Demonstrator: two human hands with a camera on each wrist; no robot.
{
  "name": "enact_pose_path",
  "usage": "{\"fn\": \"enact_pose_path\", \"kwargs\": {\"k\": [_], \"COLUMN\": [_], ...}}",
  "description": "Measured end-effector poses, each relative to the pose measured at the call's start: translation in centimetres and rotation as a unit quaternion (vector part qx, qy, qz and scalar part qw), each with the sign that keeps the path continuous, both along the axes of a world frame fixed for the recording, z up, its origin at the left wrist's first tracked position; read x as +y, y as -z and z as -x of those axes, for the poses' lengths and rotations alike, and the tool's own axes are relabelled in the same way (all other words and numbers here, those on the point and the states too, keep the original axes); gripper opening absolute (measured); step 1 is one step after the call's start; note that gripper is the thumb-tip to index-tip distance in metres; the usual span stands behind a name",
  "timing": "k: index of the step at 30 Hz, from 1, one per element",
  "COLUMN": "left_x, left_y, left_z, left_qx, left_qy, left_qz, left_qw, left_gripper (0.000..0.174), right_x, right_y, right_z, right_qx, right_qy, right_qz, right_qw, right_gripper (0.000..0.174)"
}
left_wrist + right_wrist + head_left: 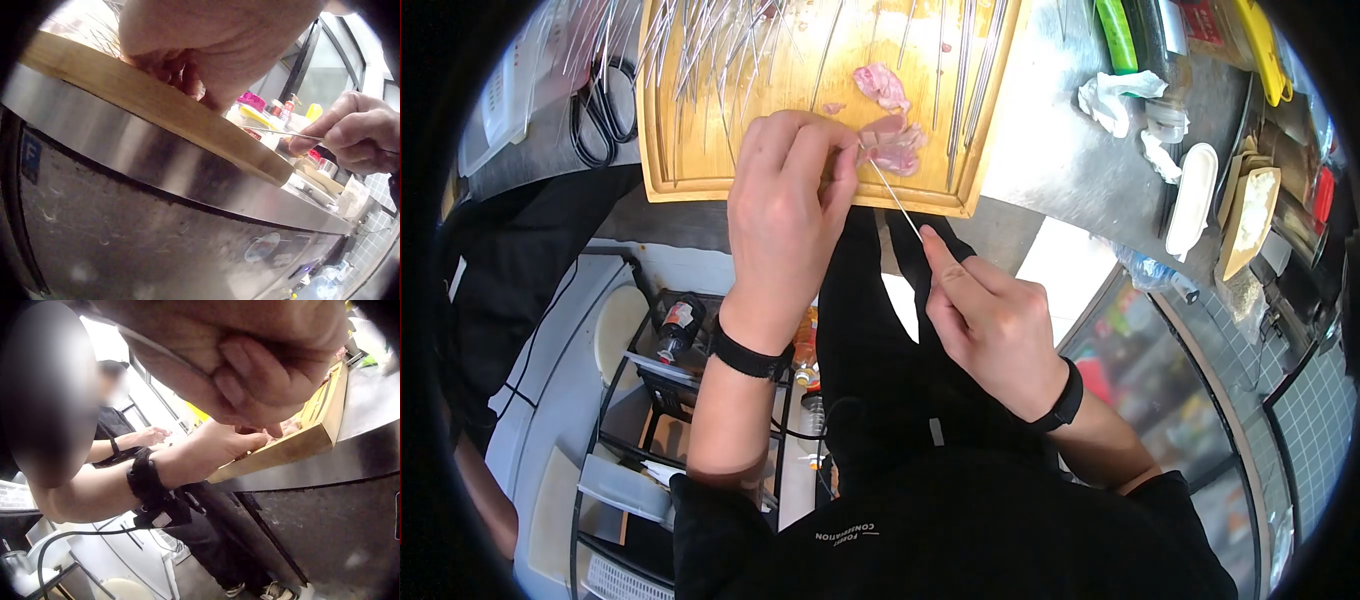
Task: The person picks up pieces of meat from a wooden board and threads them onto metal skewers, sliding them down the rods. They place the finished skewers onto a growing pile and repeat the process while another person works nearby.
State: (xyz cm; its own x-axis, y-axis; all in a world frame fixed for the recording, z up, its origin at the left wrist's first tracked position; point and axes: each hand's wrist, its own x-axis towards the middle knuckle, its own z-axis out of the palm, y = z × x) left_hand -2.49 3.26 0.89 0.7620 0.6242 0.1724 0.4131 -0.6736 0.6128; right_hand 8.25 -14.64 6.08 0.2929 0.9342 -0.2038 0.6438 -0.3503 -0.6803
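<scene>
In the head view my right hand [990, 310] grips a thin metal skewer [895, 200], its index finger laid along the shaft. The skewer slants up to the left, its far end at the fingertips of my left hand [785, 195]. That hand is bent over the near edge of a wooden tray [685, 190], with its thumb and fingers pinching a small piece of raw meat, mostly hidden by the fingers. More pink meat [897, 158] lies right beside them, and another piece [882, 87] sits farther back. The left wrist view shows the skewer [281, 132] reaching left from the right hand.
Many loose metal skewers [700, 45] cover the tray's back left, and others [978, 85] line its right side. A cucumber [1116, 35], crumpled tissue [1120, 100] and a white oval container [1193, 200] are on the steel counter at right. Another person [115, 428] stands nearby.
</scene>
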Motion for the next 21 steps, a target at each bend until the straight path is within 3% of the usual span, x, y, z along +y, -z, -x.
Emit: {"fn": "enact_pose_path", "kwargs": {"k": [8, 11, 14, 21], "left_x": [-0.9, 0.0, 0.9, 0.2], "left_y": [-0.9, -2.1, -2.9, -1.5], "left_z": [-0.1, -0.6, -2.0, -3.9], "left_qx": [-0.002, -0.008, 0.008, 0.044], "left_qy": [0.033, 0.053, -0.011, -0.039], "left_qz": [0.004, 0.065, 0.079, 0.046], "left_qw": [0.999, 0.996, 0.997, 0.997], "left_gripper": [0.017, 0.017, 0.02, 0.017], "right_x": [0.1, -0.7, -2.0, -4.3], "right_y": [3.2, 3.0, 1.8, 1.6], "right_z": [0.8, 1.1, 0.7, 0.0], "right_qx": [0.033, 0.061, 0.086, 0.083], "right_qy": [0.062, 0.114, 0.151, 0.182], "right_qz": [-0.072, -0.113, -0.11, -0.136], "right_qw": [0.995, 0.985, 0.979, 0.97], "right_gripper": [0.045, 0.042, 0.043, 0.045]}}
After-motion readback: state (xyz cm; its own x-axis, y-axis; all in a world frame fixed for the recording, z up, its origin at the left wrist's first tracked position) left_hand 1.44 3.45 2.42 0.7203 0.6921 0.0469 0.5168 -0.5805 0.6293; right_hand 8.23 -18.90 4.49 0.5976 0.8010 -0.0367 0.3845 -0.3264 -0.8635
